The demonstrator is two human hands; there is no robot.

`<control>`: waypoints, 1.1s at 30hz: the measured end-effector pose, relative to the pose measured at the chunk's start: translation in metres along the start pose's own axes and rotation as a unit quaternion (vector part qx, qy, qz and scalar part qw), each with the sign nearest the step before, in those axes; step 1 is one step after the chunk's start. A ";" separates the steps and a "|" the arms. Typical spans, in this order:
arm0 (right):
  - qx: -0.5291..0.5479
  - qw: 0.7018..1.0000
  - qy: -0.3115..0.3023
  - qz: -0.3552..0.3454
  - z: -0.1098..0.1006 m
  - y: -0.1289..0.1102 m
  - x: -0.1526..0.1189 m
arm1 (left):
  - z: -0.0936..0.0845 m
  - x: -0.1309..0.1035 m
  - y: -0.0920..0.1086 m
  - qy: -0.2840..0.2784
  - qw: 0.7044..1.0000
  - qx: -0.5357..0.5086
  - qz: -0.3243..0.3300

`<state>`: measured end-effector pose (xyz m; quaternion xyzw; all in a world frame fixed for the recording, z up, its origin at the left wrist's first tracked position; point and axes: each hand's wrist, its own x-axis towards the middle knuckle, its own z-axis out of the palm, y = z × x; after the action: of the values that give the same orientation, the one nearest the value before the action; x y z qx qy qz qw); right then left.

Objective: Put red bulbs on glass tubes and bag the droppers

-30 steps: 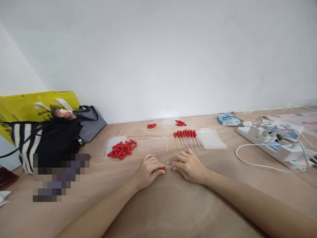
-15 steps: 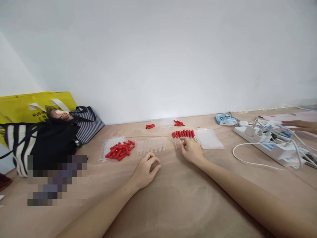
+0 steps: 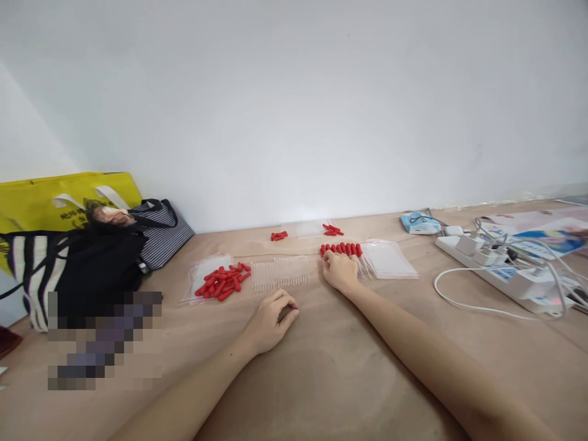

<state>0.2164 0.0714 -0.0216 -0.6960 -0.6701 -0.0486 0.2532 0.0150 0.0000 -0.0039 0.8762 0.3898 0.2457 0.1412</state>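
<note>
Plain white wall (image 3: 294, 110) at the back, tan, slightly glossy bench (image 3: 294, 386) in front. On the near left of the centre, a loose heap of glossy red teardrop-shaped bulbs (image 3: 223, 282), lying partly over flat clear plastic bags (image 3: 195, 278). Just beside the heap, a neat row of slim clear tubes (image 3: 289, 269). Further right, a row of red-topped clear droppers (image 3: 351, 250), tops towards the wall, with a flat stack of clear and whitish bags (image 3: 390, 260) next to it.

Right hand (image 3: 340, 271): reaches over the left part of the dropper row, fingers curled at the red tops, covers several stems; cannot tell whether closed on any dropper. Left hand (image 3: 273, 321): rests on the bench just below the tubes, fingers loosely bent, with a narrow gap between thumb and forefinger and nothing visible in it.

Near the wall, two small red clusters, left (image 3: 278, 235) and right (image 3: 333, 229). To the far right, a white power strip (image 3: 519, 291); to the far left, a yellow bag (image 3: 41, 199) behind a black bag with white stripes (image 3: 108, 266).
</note>
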 end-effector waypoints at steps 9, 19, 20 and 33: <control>0.006 1.000 -0.018 0.012 -0.002 0.003 -0.002 | 0.000 -0.001 -0.001 0.000 1.000 0.006 0.001; -0.010 0.992 -0.118 0.041 -0.008 -0.040 0.002 | 0.003 -0.001 0.000 0.035 0.997 0.074 0.001; -0.011 0.990 -0.131 0.051 -0.007 -0.044 0.004 | 0.000 0.000 -0.002 0.069 0.990 0.118 -0.014; 0.007 0.977 -0.198 0.083 -0.008 -0.054 0.018 | -0.052 -0.003 -0.064 0.186 0.842 0.398 -0.314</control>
<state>0.1686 0.0834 0.0079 -0.7434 -0.6470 0.1162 0.1232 -0.0543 0.0422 0.0106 0.6257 0.7270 0.1707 -0.2256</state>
